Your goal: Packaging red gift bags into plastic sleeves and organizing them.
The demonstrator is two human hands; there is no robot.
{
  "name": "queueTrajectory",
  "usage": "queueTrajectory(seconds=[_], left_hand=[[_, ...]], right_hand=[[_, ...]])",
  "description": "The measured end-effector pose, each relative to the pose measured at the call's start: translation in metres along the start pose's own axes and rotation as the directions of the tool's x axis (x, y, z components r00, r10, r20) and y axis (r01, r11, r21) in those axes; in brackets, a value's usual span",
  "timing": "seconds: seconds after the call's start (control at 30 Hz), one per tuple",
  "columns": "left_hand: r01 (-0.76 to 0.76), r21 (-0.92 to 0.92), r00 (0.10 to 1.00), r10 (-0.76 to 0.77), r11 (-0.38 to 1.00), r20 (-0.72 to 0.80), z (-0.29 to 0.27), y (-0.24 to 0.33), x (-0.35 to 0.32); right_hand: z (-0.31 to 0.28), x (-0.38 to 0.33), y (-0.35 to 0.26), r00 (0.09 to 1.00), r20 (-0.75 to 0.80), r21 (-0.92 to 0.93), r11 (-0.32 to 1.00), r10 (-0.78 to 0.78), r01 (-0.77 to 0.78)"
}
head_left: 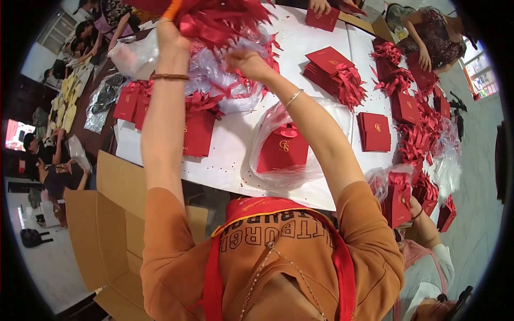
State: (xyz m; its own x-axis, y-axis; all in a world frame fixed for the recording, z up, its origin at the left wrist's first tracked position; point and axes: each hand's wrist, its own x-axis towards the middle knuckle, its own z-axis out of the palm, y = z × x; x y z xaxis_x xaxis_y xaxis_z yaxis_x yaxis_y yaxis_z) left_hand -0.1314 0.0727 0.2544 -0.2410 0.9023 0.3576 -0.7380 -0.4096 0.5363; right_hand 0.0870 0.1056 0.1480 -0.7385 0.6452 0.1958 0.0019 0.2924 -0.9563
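1. Right-hand fingers point(234, 58) are sitting partly curled, knuckles bent, pointing roughly toward 10 o'clock. Can't tell if they're pinching any plastic. Left hand point(172, 36) is looking closed on the left end of the red ribbon bundle point(227, 24), but its fingertips are mostly hiding, and an orange strip point(172, 9) is showing there.
2. White-topped table point(222, 174) is spreading under all of it, biggest thing around by far.
3. Clear plastic pile point(241, 99) is lying at about 6 o'clock from those right fingers, right up against them by the look of it.
4. Back to the bundle, cos imo everything's hanging on this one: its long axis is running about 9 to 3 o'clock. It's lying at 12 o'clock from the right fingers, super near, contact unclear. From the left hand it's fanning out toward 2 to 3 o'clock. So the left is the nearer hand, being already on it.
5. Bagged red stack point(282, 158) is resting around 5 o'clock from the right fingers, well apart.
6. Loose red stack point(325, 67) is sitting near 3 o'clock, ribbons spilling off its lower right corner, neither hand touching it.
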Motion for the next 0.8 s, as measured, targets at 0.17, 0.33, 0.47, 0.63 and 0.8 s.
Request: queueTrajectory(seconds=[0.17, 0.33, 0.47, 0.63, 0.8], left_hand=[[-0.104, 0.338, 0.992, 0.076, 0.935, 0.096, 0.048, 0.026, -0.006], [-0.062, 0.406, 0.996, 0.084, 0.912, -0.037, 0.014, 0.061, -0.031], [0.184, 0.345, 0.977, -0.135, 0.920, -0.162, 0.047, -0.020, -0.124], [0.698, 0.137, 0.711, -0.703, 0.703, -0.016, 0.085, -0.118, -0.215], [0.868, -0.228, 0.430, -0.897, 0.441, -0.099, 0.090, -0.173, -0.292]], right_hand=[[-0.038, -0.004, 0.071, 0.963, -0.171, -0.440, 0.858, 0.210, -0.265], [-0.071, -0.033, 0.005, 0.999, -0.039, -0.570, 0.822, 0.001, -0.023], [-0.119, -0.126, -0.024, 0.978, -0.164, -0.407, 0.912, -0.126, 0.049], [-0.135, -0.274, 0.019, 0.757, -0.649, -0.471, 0.821, -0.075, -0.322], [-0.069, -0.335, 0.030, 0.816, -0.569, -0.315, 0.890, 0.100, -0.329]])
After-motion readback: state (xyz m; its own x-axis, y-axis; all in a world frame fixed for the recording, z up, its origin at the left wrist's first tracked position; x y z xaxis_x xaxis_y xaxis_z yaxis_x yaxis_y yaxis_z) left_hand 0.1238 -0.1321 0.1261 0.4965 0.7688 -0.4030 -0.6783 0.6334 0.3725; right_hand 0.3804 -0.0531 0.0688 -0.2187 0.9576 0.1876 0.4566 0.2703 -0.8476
